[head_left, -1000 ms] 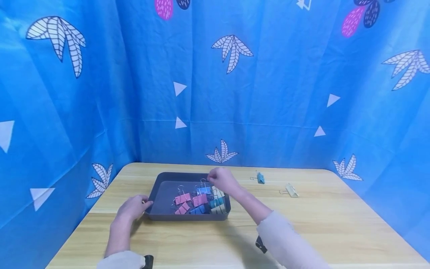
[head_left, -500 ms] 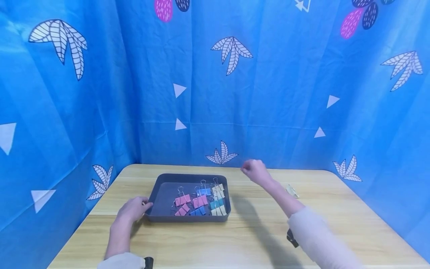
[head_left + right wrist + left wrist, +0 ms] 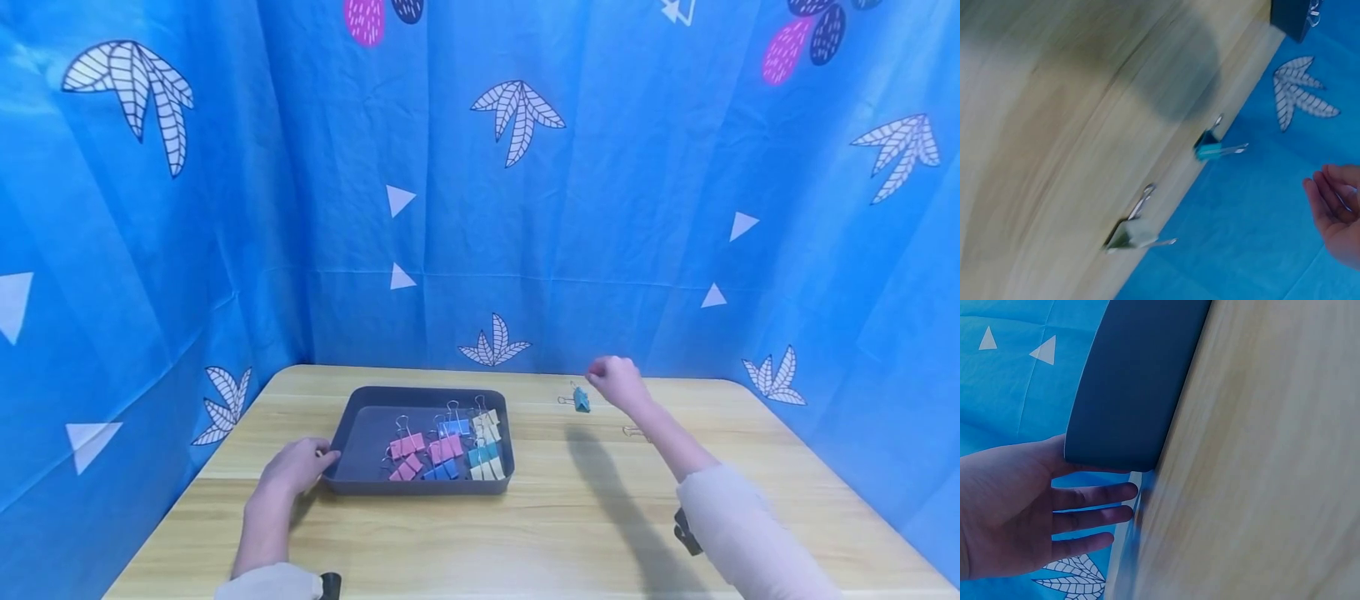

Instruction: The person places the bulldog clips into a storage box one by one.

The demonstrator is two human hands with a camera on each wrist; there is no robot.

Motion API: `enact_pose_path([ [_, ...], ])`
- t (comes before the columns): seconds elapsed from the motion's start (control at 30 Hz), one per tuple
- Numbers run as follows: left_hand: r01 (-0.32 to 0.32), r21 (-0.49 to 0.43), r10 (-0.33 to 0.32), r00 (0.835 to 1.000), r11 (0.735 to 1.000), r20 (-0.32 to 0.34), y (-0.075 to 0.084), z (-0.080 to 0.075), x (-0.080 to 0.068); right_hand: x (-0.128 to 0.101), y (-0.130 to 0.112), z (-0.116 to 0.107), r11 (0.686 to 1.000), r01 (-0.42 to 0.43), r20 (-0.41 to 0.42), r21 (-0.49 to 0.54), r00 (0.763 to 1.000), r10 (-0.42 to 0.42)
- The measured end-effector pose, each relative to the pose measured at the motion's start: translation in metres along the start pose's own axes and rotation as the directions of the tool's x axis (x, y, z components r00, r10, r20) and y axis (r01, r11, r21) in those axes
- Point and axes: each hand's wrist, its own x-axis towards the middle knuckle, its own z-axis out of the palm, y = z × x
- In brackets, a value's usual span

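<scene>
Teal clip (image 3: pixel 581 400) on table (image 3: pixel 570 517), far side, right of tray (image 3: pixel 341 442), apart from it. Right hand (image 3: pixel 617 380) above and just beside clip, fingers loosely curled, grasping nothing. Cream clip (image 3: pixel 1130 234) nearby, mostly hidden behind forearm in head view. Left hand (image 3: pixel 297 465) touching tray's left rim, fingers straight. Pink, blue, cream clips in tray.

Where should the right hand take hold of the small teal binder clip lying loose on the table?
Pinch the small teal binder clip across its coloured body, coming from above with the right hand: the body's flat sides probably offer a surer grip than the thin wire handles sticking out sideways.
</scene>
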Motion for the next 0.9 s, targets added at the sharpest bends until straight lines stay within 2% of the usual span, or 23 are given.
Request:
enact_pose_path([
  [0.47,-0.009,0.008,0.009,1.000,1.000,0.006,-0.001,-0.002,-0.001,-0.020,0.062,-0.013,0.988,-0.137,0.006,-0.075,0.991,0.137],
  [0.6,-0.009,0.011,0.009,1.000,1.000,0.002,-0.002,-0.001,-0.001,-0.032,0.080,-0.014,0.973,-0.220,0.078,-0.073,0.971,0.226],
  [0.73,-0.006,0.005,0.006,1.000,1.000,0.006,-0.001,-0.001,0.000,-0.044,0.096,-0.013,0.962,-0.270,0.155,-0.029,0.950,0.271],
  [0.9,-0.007,0.009,0.007,1.000,1.000,0.010,0.000,0.000,0.000,-0.055,0.107,-0.011,0.972,-0.236,0.251,0.015,0.942,0.225],
])
